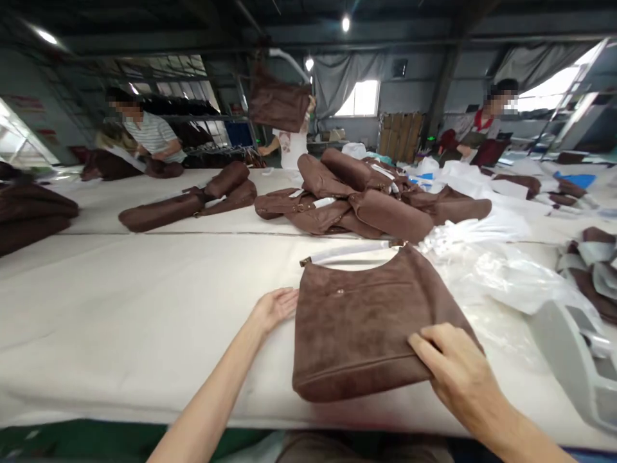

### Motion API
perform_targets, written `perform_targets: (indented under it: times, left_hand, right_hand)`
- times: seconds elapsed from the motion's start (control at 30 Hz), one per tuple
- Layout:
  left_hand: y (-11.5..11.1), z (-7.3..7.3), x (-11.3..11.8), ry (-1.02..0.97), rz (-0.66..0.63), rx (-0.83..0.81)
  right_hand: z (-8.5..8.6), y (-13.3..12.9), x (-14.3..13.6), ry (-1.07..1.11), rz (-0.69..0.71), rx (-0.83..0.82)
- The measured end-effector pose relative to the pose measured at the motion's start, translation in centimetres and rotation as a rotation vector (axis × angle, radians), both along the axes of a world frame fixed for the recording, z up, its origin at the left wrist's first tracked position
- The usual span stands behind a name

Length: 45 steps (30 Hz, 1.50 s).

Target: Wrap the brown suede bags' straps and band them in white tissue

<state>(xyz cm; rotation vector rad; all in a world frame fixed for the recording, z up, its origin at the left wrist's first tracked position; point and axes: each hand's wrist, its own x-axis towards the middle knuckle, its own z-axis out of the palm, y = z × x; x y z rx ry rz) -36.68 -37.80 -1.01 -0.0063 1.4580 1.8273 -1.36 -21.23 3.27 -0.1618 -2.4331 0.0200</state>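
A brown suede handbag (357, 321) is tilted up over the near part of the table, its base toward me. White wrapping covers its strap (351, 252) along the top. My right hand (450, 360) grips the bag's lower right corner, thumb on the front face and fingers curled round the side. At the bag's left edge is my left hand (276, 308), fingers stretched out with the palm partly up. Its fingertips meet or pass just behind that edge; I cannot tell whether they touch.
Several brown bags (366, 199) lie heaped across the table (120, 308). Clear plastic and white strips (491, 263) spread to the right, near a grey tape dispenser (573, 366). Co-workers stand beyond; one (294, 145) is behind a raised brown bag (279, 103).
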Motion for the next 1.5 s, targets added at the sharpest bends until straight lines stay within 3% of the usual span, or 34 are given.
perform_targets:
  times: [0.07,0.1,0.17,0.23,0.33,0.43,0.53,0.63,0.73,0.9,1.03,1.13,1.27,1.4,1.5]
  left_hand:
    - [-1.9,-0.6,-1.3,-0.028,0.026,-0.143]
    - [-2.8,-0.6,-1.8,-0.026,0.032,-0.192]
    - [-4.1,-0.1,-2.6,0.003,0.03,-0.244]
    - [-4.7,0.3,-2.8,0.044,0.02,-0.272]
    - [-3.8,0.4,-2.1,0.15,-0.09,-0.342]
    - [-1.4,-0.6,0.0,0.261,-0.327,-0.425]
    - [1.0,-1.8,2.0,0.411,-0.43,-0.361]
    - [2.7,-2.2,1.9,0.576,-0.376,-0.273]
    - [3.8,-1.2,-0.9,0.701,-0.36,-0.3]
    - [7.3,3.1,-7.2,0.981,-0.484,-0.478]
    - [12.2,6.2,-8.7,1.197,-0.618,-0.68]
    - [15.3,6.7,-5.9,1.31,-0.725,-0.759]
    - [16.5,4.6,2.5,1.368,-0.971,-0.67]
    - [15.0,2.1,11.1,1.375,-1.228,-0.56]
    - [14.0,1.0,14.3,1.542,-1.304,-0.504]
  right_hand:
    - [-3.1,-0.8,2.0,-0.233,0.006,-0.18]
    - [-3.8,-0.9,3.0,-0.325,0.008,-0.278]
    - [-3.5,0.0,4.6,-0.41,-0.025,-0.463]
    - [-2.3,2.0,5.4,-0.336,-0.131,-0.603]
    - [-1.7,6.2,5.0,-0.099,-0.366,-0.727]
    - [-3.3,9.7,3.2,-0.071,-0.611,-0.957]
    - [-4.8,10.4,1.1,-0.147,-0.596,-1.36]
    - [-4.5,7.7,-0.3,-0.024,-0.361,-1.729]
    - [-3.9,2.8,-1.4,0.169,-0.141,-1.939]
    - [-5.0,-5.3,-5.7,0.334,0.171,-2.093]
    - [-6.9,-9.5,-10.6,0.353,0.292,-2.096]
    - [-8.2,-11.6,-13.3,0.142,0.364,-2.19]
    - [-8.6,-11.7,-12.7,-0.135,0.375,-2.068]
    - [-7.5,-7.8,-7.7,-0.483,0.304,-1.797]
    - [-7.2,-2.9,-3.9,-0.373,0.105,-1.455]
